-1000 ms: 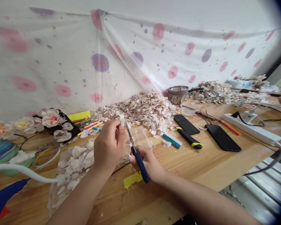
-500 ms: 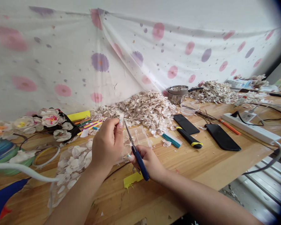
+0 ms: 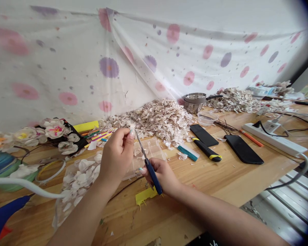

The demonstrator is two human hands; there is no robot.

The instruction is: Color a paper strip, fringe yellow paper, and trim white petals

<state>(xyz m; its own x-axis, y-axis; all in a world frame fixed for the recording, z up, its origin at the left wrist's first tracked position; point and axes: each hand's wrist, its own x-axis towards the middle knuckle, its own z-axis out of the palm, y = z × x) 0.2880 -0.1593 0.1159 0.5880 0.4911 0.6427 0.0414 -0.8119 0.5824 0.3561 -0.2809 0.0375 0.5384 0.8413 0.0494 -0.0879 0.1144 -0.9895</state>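
Note:
Between the thumb and fingers of my left hand (image 3: 118,150) is a small whitish petal-like piece (image 3: 132,126), its tip showing above the thumb. My right hand (image 3: 163,176) is closed around the dark blue handle of a pair of scissors (image 3: 153,176). The blades point up and away, and their tips are right beside the pinched piece. Below both hands sits a clear compartment box (image 3: 154,150). Under my left forearm lies a clear tray (image 3: 60,201) holding loose white petals (image 3: 84,174). A yellow piece (image 3: 145,196) rests on the table below the scissors.
Behind my hands rises a large heap of pale flakes (image 3: 161,119). To the right are a utility knife (image 3: 207,150), a black phone (image 3: 243,148) and a power strip (image 3: 274,138). Flowers (image 3: 56,131) and a blue glue gun (image 3: 9,212) are at left. A pale cable (image 3: 28,186) crosses there.
My left hand has shifted slightly left and down, with the whitish piece still pinched. The scissors have moved very slightly, and their blades look closer together.

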